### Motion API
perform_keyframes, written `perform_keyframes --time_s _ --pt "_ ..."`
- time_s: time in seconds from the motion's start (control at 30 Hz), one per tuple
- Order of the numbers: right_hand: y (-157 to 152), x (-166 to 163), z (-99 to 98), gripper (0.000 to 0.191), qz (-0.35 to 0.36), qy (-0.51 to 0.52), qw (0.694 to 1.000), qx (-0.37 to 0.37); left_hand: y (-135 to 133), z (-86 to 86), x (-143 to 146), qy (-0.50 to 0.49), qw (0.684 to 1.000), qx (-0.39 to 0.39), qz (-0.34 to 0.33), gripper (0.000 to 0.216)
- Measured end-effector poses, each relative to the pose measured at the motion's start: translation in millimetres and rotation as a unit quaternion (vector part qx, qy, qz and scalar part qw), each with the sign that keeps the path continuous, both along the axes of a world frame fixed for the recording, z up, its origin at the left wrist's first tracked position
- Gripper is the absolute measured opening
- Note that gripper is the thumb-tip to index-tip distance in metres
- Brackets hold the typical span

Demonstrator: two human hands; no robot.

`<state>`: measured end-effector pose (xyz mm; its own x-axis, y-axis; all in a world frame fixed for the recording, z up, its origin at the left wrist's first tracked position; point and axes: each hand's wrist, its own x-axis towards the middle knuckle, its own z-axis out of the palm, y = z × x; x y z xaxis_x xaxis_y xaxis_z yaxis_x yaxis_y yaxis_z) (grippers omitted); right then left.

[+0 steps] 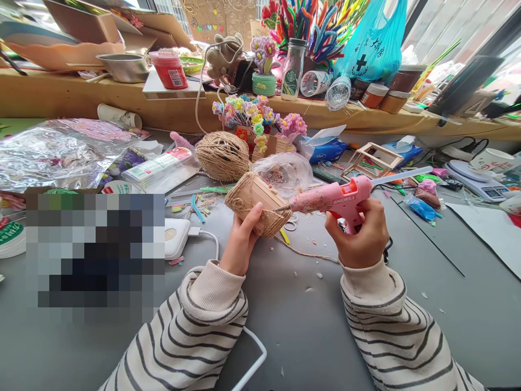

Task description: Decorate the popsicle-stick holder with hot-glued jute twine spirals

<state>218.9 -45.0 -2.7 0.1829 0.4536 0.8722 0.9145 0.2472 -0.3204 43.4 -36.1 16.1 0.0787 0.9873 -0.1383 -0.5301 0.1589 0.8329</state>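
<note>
My left hand [243, 239] grips a small wooden-stick pot [257, 203] partly wrapped in brown twine, held tilted above the grey table [301, 320]. My right hand [360, 233] is closed round the handle of a pink hot glue gun [336, 199]. The gun's nozzle touches the side of the pot. A loose strand of twine [305, 253] trails from the pot across the table toward my right wrist. Both sleeves are cream with dark stripes.
A ball of twine [222, 156] sits behind the pot, beside a clear plastic bag [285, 172]. Pipe-cleaner flowers [252, 117], a small wooden frame [374, 158], a kitchen scale [476, 182], a white charger [176, 237] and craft scraps crowd the table. A cluttered wooden shelf [171, 103] runs behind.
</note>
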Motion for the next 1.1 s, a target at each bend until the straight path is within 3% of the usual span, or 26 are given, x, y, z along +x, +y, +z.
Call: perform_keyframes --time_s 0.53,1.1 --pt "-1.2 0.0 2.9 0.035 -0.009 -0.006 1.0 0.004 -0.1 -0.1 0.6 0.006 1.0 0.004 0.006 0.038" --pt "-2.1 0.7 -0.3 0.033 0.006 0.023 1.0 -0.004 0.5 -0.7 0.4 0.012 1.0 -0.005 0.029 0.046"
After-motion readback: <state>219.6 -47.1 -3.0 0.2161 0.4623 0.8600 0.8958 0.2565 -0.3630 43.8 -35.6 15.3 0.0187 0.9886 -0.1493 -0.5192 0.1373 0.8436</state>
